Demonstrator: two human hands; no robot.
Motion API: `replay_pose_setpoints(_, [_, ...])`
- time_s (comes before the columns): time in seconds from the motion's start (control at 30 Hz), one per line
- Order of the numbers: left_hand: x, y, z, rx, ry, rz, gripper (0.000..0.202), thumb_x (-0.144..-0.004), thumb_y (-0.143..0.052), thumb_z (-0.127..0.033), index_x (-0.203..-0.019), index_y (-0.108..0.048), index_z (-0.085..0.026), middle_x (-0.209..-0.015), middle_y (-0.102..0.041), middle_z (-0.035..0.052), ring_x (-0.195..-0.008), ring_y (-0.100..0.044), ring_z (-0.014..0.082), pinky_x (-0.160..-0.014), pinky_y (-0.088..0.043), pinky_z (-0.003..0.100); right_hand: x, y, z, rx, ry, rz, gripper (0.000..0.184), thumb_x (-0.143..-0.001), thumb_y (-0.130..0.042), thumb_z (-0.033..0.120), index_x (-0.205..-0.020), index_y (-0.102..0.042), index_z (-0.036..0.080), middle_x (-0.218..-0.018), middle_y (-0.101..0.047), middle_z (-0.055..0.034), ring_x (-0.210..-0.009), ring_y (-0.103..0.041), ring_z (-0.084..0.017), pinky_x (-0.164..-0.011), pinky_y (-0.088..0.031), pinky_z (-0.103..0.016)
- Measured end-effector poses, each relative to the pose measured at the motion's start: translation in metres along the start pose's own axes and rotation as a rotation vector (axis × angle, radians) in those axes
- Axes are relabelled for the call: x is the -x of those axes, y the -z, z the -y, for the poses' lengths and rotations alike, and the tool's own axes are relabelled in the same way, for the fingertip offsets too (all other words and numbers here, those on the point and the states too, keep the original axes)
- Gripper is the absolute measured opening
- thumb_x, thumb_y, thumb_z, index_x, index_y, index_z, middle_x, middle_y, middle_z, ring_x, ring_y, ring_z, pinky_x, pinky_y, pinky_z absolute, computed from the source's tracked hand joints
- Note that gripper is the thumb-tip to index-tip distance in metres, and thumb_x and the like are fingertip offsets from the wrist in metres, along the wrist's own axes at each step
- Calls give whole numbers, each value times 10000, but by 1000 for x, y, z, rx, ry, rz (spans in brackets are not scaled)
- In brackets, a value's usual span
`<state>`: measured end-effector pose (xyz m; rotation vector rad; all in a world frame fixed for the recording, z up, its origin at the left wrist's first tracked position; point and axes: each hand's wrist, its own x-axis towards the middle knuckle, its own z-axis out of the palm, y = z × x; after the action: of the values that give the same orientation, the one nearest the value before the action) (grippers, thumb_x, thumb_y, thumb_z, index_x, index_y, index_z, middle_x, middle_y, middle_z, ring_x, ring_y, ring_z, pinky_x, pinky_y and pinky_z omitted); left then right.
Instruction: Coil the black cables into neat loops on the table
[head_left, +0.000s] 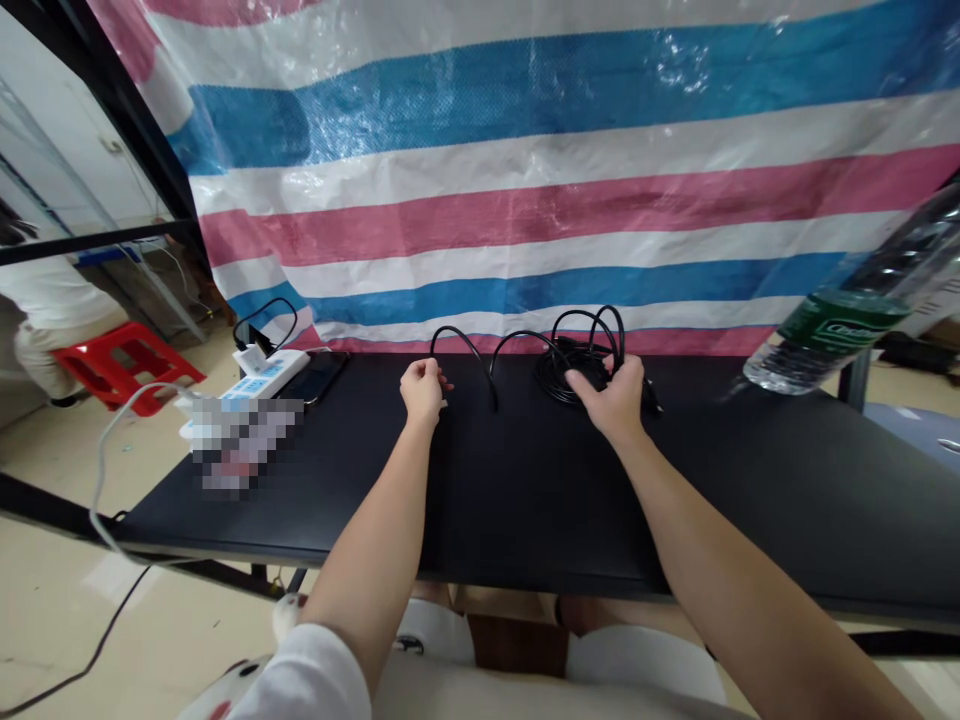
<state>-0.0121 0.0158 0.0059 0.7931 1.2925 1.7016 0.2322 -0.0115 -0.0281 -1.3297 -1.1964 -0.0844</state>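
A black cable (556,372) lies partly coiled on the black table. My right hand (616,398) curls round the right side of the coil, thumb on the near side; a plug end pokes out just right of it. From the coil a wavy length runs left to my left hand (424,390), whose fingers are pinched together on the cable. One loop of that length stands up off the tabletop between the hands.
At the left stand a white power strip (274,378) with a plugged-in charger and a dark phone (324,380). A clear water bottle (832,325) with a green label is at the right. Striped plastic sheeting (517,220) hangs behind the table (525,500). A red stool (127,362) holds a seated person.
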Motion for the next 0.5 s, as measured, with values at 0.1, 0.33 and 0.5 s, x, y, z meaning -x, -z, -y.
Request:
replay_pose_setpoints(0.1, [7, -6, 1, 26, -12, 120, 185, -737, -612, -174, -582, -511, -175, -474, -458, -76, -370, -468, 64, -391, -433, 185, 3, -2, 9, 70, 5, -35, 547, -475, -815, 503, -706, -382, 261, -766, -507, -25, -802, -509, -244, -807, -442, -442])
replay_pose_setpoints(0.33, [19, -12, -2, -14, 11, 195, 319, -733, -660, -310, -544, -432, -188, -461, -429, -73, -308, -375, 52, -306, -296, 176, -6, -2, 25, -345, -355, -126, 473, -713, -602, 662, -645, -370, 256, -480, -462, 60, -424, -454, -127, -462, -384, -269])
replay_pose_setpoints(0.5, [36, -24, 13, -158, 23, 215, 396, -761, -632, -435, -563, -362, -224, -419, -355, -87, -321, -352, 74, -328, -265, 194, -1, -13, 38, -685, -449, 53, 603, -664, -486, 832, -574, -328, 257, -378, -274, 101, -334, -351, -97, -352, -298, -235])
